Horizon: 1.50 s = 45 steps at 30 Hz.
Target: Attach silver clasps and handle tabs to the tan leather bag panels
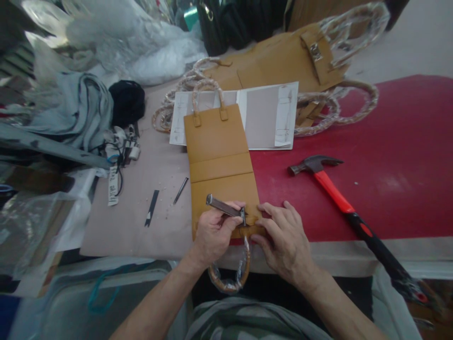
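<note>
A tan leather bag panel [221, 141] lies unfolded on the table, with a plastic-wrapped handle at its far end and another wrapped handle [226, 285] hanging over the near edge. My left hand [215, 231] is closed around a metal punch [224, 206], whose wide head rests against the leather near the close handle's base. On the panel's right edge my right hand [283, 233] lies with its fingers bent, thumb and fingertips pressing the leather by a handle tab. Whether it pinches the edge or only presses down is hard to tell.
A claw hammer [332, 191] with a red and black handle lies at right on a red mat [396, 165]. Left of the panel are a thin rod [180, 191] and a flat dark blade [152, 208]. More tan bags [272, 61] and a white patterned board [265, 115] lie behind.
</note>
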Each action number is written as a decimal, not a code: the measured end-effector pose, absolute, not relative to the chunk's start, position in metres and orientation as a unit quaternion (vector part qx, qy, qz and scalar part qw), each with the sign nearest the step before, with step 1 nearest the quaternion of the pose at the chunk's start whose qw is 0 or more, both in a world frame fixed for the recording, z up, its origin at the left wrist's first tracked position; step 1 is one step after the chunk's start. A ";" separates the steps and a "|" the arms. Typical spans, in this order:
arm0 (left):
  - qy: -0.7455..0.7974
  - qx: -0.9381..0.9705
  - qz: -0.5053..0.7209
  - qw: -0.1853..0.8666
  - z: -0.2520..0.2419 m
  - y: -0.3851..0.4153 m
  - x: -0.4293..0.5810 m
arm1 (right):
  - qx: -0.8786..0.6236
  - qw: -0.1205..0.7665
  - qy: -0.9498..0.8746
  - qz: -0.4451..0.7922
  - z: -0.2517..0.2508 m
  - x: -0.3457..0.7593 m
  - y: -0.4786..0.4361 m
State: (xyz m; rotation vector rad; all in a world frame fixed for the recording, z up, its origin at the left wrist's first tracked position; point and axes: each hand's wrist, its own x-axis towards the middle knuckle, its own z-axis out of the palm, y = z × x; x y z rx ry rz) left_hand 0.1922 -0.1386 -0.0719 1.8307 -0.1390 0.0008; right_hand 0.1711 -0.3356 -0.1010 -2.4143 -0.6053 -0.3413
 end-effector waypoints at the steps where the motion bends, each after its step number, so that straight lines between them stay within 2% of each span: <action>1: -0.066 0.795 0.004 0.603 -0.072 -0.139 0.192 | -0.913 0.309 -0.231 -0.132 -0.101 0.171 -0.336; 10: -0.089 0.820 0.058 0.562 -0.074 -0.146 0.188 | -0.915 0.300 -0.234 -0.130 -0.102 0.171 -0.336; 21: -0.088 0.815 0.059 0.570 -0.079 -0.148 0.188 | -0.911 0.307 -0.240 -0.136 -0.102 0.171 -0.336; 34: -0.201 0.837 0.182 0.475 -0.084 -0.155 0.182 | -0.881 0.353 -0.282 -0.143 -0.102 0.164 -0.344; 45: -0.254 0.834 0.146 0.467 -0.083 -0.150 0.188 | -0.873 0.363 -0.299 -0.126 -0.101 0.160 -0.349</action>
